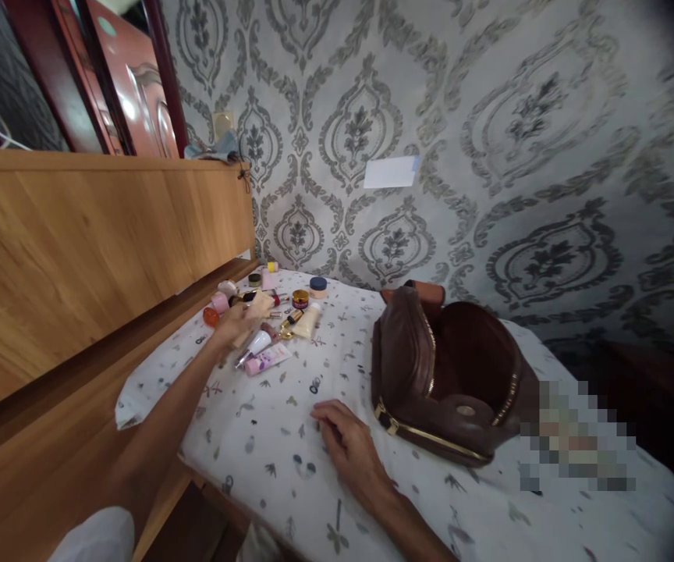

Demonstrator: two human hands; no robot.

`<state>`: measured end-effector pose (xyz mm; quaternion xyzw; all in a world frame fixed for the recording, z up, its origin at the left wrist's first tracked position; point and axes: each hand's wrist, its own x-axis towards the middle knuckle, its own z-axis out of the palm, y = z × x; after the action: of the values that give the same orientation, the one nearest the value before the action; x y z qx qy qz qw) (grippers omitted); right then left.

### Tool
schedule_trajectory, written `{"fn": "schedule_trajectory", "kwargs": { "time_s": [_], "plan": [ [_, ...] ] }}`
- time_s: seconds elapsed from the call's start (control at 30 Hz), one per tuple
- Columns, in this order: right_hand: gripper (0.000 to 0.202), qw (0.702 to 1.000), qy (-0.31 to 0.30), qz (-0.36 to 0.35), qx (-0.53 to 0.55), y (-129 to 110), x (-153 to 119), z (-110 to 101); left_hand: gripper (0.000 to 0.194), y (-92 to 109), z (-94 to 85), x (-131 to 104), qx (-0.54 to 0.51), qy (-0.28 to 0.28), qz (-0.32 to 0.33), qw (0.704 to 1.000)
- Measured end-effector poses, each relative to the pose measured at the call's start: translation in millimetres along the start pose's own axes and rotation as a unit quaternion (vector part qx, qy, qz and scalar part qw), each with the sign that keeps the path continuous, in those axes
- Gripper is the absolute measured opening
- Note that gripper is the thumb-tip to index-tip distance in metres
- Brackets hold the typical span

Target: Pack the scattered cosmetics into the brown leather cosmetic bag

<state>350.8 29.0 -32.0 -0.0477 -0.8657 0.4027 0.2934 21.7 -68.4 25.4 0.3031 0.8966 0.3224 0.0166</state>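
Note:
My left hand [233, 325] reaches into a group of cosmetics on the left of the cloth-covered table. Its fingers are closed at a pale beige item [262, 304], whose kind I cannot make out. Near that hand lie a white tube with a silver cap [253, 348], a pink-and-white tube [267, 359], a cream tube [307, 321] and an orange round item [211, 316]. My right hand [347, 443] rests on the cloth, fingers loosely bent and apart, holding nothing. To its right sits a brown leather bag [431, 390], unzipped, its dark inside showing.
Behind the tubes stand a blue-lidded jar [317, 287], a gold-and-red jar [300, 298] and a dark-lidded jar [254, 279]. A wooden panel [108, 265] borders the left side. Patterned wallpaper [360, 133] rises behind the table. A blurred patch [576, 441] lies right of the bag.

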Motion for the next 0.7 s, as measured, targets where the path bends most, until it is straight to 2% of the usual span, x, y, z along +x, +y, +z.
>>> {"fn": "schedule_trajectory", "kwargs": {
  "time_s": [0.13,0.23,0.3,0.5,0.7],
  "plan": [
    [0.024,1.0,-0.001,0.002,-0.001,-2,0,0,0.031,-18,-31.2,9,-0.035,-0.027,0.028,0.999],
    [0.023,1.0,0.001,0.001,-0.001,-1,0,0,0.037,-31,-52.1,6,-0.052,-0.063,0.044,0.996],
    [0.024,1.0,0.001,0.0,-0.002,-1,0,0,0.044,-39,-59.4,-1,-0.061,-0.089,0.05,0.993],
    [0.024,1.0,0.002,-0.012,-0.013,2,0,1,0.052,-58,-62.9,-20,-0.09,-0.156,0.054,0.982],
    [0.024,1.0,0.0,-0.017,-0.018,1,1,1,0.047,-58,-56.3,-18,-0.142,-0.222,0.057,0.963]
  ]
}}
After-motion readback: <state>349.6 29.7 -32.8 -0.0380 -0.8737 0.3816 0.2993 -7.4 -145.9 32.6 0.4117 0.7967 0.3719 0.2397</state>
